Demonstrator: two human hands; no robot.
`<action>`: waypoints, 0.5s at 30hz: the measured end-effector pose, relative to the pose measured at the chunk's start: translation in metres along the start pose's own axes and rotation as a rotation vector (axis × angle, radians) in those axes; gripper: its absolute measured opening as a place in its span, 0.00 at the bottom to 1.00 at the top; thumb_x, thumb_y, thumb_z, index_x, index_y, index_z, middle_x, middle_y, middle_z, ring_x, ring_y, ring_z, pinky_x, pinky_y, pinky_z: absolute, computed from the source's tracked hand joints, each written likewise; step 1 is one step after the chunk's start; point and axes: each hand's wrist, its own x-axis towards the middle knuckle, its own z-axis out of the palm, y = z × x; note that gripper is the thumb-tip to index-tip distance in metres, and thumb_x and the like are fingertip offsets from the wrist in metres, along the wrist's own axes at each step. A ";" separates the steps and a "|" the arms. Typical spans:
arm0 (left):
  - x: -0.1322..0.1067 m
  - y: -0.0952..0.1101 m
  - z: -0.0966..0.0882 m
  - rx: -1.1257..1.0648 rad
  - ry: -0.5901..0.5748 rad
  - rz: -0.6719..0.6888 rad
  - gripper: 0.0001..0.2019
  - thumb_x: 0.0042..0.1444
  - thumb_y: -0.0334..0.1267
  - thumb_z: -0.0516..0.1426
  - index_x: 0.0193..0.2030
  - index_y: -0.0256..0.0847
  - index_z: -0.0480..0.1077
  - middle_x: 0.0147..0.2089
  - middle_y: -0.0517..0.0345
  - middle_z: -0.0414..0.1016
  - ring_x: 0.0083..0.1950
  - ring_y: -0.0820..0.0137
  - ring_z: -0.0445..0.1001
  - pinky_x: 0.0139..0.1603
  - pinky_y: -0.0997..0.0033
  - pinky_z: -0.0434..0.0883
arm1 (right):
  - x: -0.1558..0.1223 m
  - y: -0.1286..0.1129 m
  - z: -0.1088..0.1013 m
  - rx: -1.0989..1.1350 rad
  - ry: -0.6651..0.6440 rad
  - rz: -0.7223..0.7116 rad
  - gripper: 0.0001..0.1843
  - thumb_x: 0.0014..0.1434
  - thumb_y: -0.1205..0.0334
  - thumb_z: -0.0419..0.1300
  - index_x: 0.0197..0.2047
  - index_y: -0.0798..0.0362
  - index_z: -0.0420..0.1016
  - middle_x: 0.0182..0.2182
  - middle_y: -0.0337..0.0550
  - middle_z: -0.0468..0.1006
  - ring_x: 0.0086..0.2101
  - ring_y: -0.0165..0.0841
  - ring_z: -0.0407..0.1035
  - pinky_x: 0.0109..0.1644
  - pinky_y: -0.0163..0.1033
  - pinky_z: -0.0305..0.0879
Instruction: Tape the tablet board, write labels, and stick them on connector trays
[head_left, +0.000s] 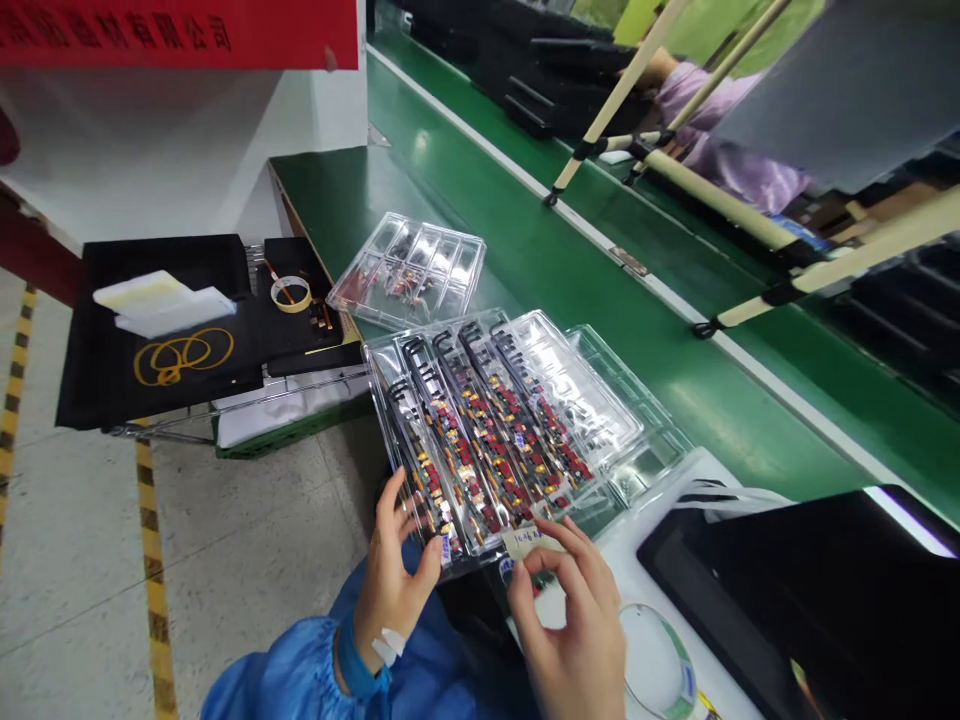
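**Hands at the tray stack**

The left hand [394, 590], fingers spread, clasps the edge of the clear trays [480, 430], stacked at the green bench [525, 250] edge. The right hand [570, 640] curls, fingertips on a paper label [531, 542].

Trays [577, 390]: clear plastic, glossy, smooth.
Label [531, 541]: paper, matt.
Sleeve [292, 680]: blue cloth, matt.
Bench top [675, 400]: green, glossy, smooth.

Tray stack [577, 385]: clear plastic compartmented trays, overlapping, slightly fanned, lying at an angle.
Contents: long black strips [450, 400] set lengthwise, loaded with rows of red and yellow components [504, 425].
Paper label [531, 542]: small, pale, handwritten, at the stack's near edge.
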 end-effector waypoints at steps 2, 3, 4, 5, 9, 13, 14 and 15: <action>0.006 0.000 -0.001 -0.239 -0.025 -0.101 0.34 0.57 0.40 0.54 0.65 0.50 0.38 0.59 0.46 0.61 0.48 0.67 0.73 0.46 0.67 0.73 | 0.003 0.004 -0.012 0.023 -0.047 -0.007 0.06 0.59 0.61 0.51 0.31 0.50 0.63 0.40 0.45 0.71 0.46 0.40 0.65 0.44 0.43 0.61; 0.008 0.001 -0.002 -0.339 -0.043 -0.144 0.37 0.56 0.41 0.55 0.65 0.51 0.34 0.55 0.47 0.65 0.42 0.70 0.75 0.41 0.70 0.74 | 0.005 0.006 -0.018 0.032 -0.063 -0.010 0.05 0.59 0.61 0.52 0.31 0.50 0.63 0.41 0.45 0.72 0.46 0.39 0.65 0.43 0.42 0.62; 0.011 0.003 -0.003 -0.418 -0.060 -0.181 0.41 0.55 0.42 0.57 0.65 0.52 0.31 0.52 0.48 0.68 0.37 0.72 0.76 0.37 0.72 0.75 | 0.007 0.008 -0.023 0.038 -0.077 -0.017 0.05 0.59 0.61 0.52 0.30 0.50 0.64 0.41 0.45 0.72 0.45 0.39 0.66 0.43 0.42 0.63; 0.012 0.006 -0.003 -0.478 -0.075 -0.213 0.44 0.53 0.43 0.59 0.66 0.52 0.30 0.50 0.48 0.69 0.34 0.74 0.76 0.34 0.74 0.75 | 0.011 0.010 -0.029 0.042 -0.085 -0.027 0.05 0.58 0.61 0.52 0.30 0.50 0.64 0.41 0.45 0.72 0.44 0.38 0.67 0.42 0.41 0.63; 0.006 0.019 -0.003 -0.597 -0.068 -0.293 0.49 0.48 0.46 0.63 0.66 0.54 0.32 0.47 0.49 0.71 0.30 0.73 0.76 0.27 0.78 0.73 | 0.034 0.014 -0.042 0.089 -0.038 -0.018 0.09 0.58 0.57 0.53 0.27 0.49 0.66 0.41 0.45 0.73 0.42 0.39 0.68 0.42 0.41 0.63; -0.011 0.018 0.002 -0.657 -0.096 -0.362 0.53 0.43 0.48 0.65 0.66 0.54 0.30 0.46 0.49 0.73 0.29 0.72 0.75 0.25 0.78 0.71 | 0.073 0.018 -0.031 0.197 -0.116 0.042 0.10 0.57 0.55 0.52 0.28 0.49 0.67 0.42 0.45 0.72 0.44 0.39 0.66 0.47 0.45 0.60; -0.015 0.015 0.003 -0.664 -0.112 -0.380 0.55 0.42 0.49 0.66 0.66 0.54 0.30 0.45 0.49 0.73 0.29 0.72 0.75 0.25 0.77 0.71 | 0.085 0.020 -0.023 0.227 -0.147 0.036 0.09 0.57 0.55 0.53 0.28 0.50 0.67 0.41 0.45 0.72 0.44 0.38 0.66 0.48 0.45 0.59; -0.018 0.010 0.006 -0.664 -0.130 -0.395 0.55 0.42 0.49 0.66 0.66 0.53 0.29 0.44 0.49 0.74 0.29 0.72 0.75 0.27 0.76 0.71 | 0.098 0.021 -0.012 0.254 -0.162 0.022 0.09 0.56 0.56 0.53 0.28 0.50 0.67 0.40 0.44 0.72 0.43 0.38 0.66 0.48 0.45 0.59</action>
